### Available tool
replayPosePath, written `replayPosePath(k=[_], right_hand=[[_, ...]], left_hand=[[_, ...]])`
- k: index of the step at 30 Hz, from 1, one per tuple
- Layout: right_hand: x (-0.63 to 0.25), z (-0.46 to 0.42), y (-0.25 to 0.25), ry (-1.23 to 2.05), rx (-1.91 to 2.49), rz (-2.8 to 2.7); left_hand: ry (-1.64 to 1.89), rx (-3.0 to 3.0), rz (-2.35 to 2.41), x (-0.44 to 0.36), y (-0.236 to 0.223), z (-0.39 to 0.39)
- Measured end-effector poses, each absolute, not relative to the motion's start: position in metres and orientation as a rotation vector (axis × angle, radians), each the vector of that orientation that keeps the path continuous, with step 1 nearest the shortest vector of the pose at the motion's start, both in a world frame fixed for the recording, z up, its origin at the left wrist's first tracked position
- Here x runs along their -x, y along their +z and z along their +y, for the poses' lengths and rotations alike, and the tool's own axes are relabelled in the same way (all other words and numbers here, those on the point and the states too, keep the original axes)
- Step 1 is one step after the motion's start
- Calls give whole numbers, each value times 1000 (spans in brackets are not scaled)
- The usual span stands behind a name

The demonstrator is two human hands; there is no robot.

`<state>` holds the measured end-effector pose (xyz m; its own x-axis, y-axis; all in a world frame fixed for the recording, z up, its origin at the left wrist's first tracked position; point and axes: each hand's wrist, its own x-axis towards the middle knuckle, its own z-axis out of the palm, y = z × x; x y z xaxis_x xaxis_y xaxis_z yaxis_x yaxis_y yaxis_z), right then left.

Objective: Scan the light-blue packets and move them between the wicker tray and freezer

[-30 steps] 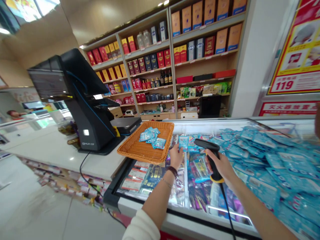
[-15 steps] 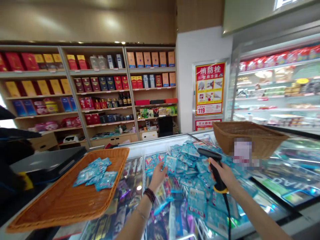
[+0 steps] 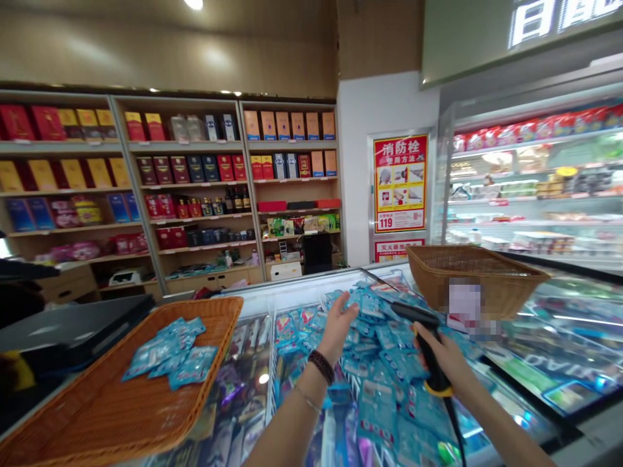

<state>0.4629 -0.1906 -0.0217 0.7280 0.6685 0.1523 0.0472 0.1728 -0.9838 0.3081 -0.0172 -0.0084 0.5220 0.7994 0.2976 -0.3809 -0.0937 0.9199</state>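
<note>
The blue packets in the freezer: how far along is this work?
Done: a few blue packets lie in the wicker tray. In hand: the right hand grips a black barcode scanner; the left hand reaches over the packets. Left: many packets in the freezer.

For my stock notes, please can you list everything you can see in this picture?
Tray: one, orange-brown wicker, front left.
Tray packets: several, blue, in the tray.
Display chest: one, white frame, centre.
Chest packets: many, blue, in the display chest.
Basket: one, brown wicker, on the far right of the display chest.
Shelves: three bays, wood, back wall.
Boxes: many, red, orange and blue, on the shelves.
Poster: one, red and yellow, on the wall.
Scanner: one, black, in the right hand.
Left hand: one, open, over the chest packets.
Right hand: one, around the scanner.
</note>
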Motion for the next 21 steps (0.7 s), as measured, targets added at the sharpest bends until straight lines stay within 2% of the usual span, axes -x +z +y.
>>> replayPosePath(k=[6, 12, 16, 21], right_hand=[[-413, -154, -12, 623, 1288, -685], [-342, -110, -8, 804, 1151, -790], [-298, -93, -9, 942, 1090, -826], [-262, -79, -31, 1075, 1052, -792]], left_hand=[[1256, -1566, 649, -214, -2, 16], [1444, -1846, 1221, -72, 7, 51], [1176, -2031, 1764, 1, 6, 46], [667, -2017, 2139, 35, -5, 34]])
